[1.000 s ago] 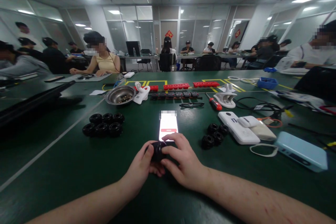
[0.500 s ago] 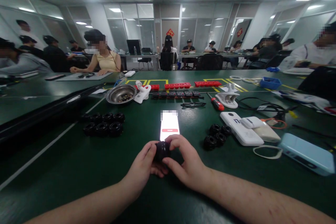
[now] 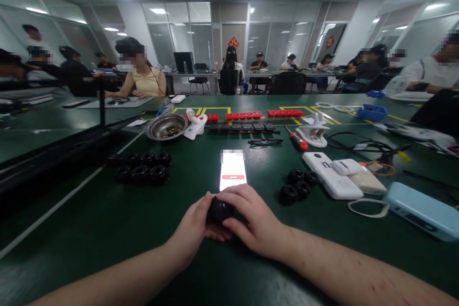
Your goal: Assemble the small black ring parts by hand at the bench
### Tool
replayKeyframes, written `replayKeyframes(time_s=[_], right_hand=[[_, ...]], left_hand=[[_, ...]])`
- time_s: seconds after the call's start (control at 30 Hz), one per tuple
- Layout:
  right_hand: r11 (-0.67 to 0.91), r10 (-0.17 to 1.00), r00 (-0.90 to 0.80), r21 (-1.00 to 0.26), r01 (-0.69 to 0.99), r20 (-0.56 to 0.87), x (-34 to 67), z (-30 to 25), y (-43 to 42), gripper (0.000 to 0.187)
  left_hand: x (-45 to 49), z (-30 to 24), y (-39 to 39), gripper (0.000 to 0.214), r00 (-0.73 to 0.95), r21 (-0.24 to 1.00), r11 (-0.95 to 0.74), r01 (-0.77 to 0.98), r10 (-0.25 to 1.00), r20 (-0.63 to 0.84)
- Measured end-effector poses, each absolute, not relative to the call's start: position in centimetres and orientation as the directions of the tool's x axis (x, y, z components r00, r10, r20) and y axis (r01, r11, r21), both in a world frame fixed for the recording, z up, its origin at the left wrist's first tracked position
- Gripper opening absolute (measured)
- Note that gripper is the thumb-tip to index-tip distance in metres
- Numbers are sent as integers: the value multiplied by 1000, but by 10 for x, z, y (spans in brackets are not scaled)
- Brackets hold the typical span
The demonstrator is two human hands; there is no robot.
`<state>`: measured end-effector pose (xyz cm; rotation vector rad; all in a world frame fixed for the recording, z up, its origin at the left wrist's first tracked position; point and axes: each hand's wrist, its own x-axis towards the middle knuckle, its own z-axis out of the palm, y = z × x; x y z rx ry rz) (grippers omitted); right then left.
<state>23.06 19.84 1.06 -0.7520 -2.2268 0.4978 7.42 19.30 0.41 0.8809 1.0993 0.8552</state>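
Both hands are closed around a glossy black rounded part (image 3: 220, 210) just above the green table. My left hand (image 3: 190, 229) holds it from the left, thumb up along its side and fingers curled beneath. My right hand (image 3: 256, 222) wraps it from the right, fingers over the top and thumb on the near side. Its underside is hidden by my fingers. Right behind it lies a phone (image 3: 233, 174) with a lit white screen. A group of similar black ring-shaped parts (image 3: 139, 173) sits to the left, and a smaller cluster of black parts (image 3: 303, 186) to the right.
A metal bowl (image 3: 166, 127) with small pieces, a black strip (image 3: 242, 128), red trays (image 3: 244, 116), glasses (image 3: 265, 142) and a screwdriver (image 3: 299, 141) lie farther back. At right are a white power bank (image 3: 332, 177) and a light-blue case (image 3: 423, 213). A long dark frame (image 3: 53, 148) crosses the left.
The fingers of my right hand have moved left over the top of the black part, and the part has turned a little. At far left, a dark upright post now shows on the frame.
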Motion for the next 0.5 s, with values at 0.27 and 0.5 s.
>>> replayKeyframes(time_s=[0.27, 0.5], right_hand=[[709, 706, -471, -518, 480, 529, 230, 8, 193, 51], [727, 686, -601, -428, 537, 411, 227, 12, 191, 39]], left_hand=[[73, 3, 190, 33, 242, 939, 302, -166, 935, -258], [73, 2, 190, 36, 206, 931, 326, -162, 934, -291]])
